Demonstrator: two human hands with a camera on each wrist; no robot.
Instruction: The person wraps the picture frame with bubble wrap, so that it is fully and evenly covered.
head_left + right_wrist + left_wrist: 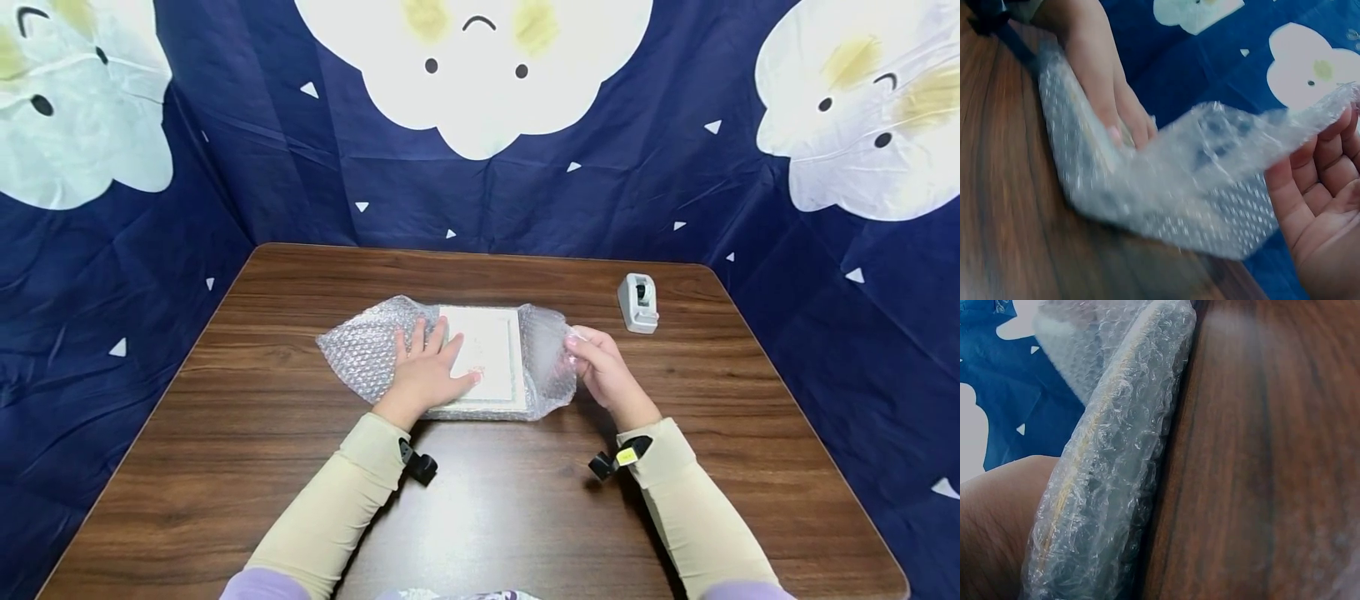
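Note:
A flat white rectangular thing, like a picture frame (pixel 495 342), lies on a sheet of bubble wrap (pixel 360 350) that sticks out on both sides of it. My left hand (pixel 427 375) rests on it with fingers spread, over its left part and the wrap there. With curled fingers and thumb, my right hand (pixel 603 371) pinches the right end of the bubble wrap, which is lifted in the right wrist view (pixel 1222 144). Bubble wrap (pixel 1110 456) covers the near side edge in the left wrist view.
A white tape dispenser (pixel 639 304) stands at the back right of the brown wooden table (pixel 300 267). Dark blue cloth (pixel 525 200) with white cloud shapes hangs behind and at both sides.

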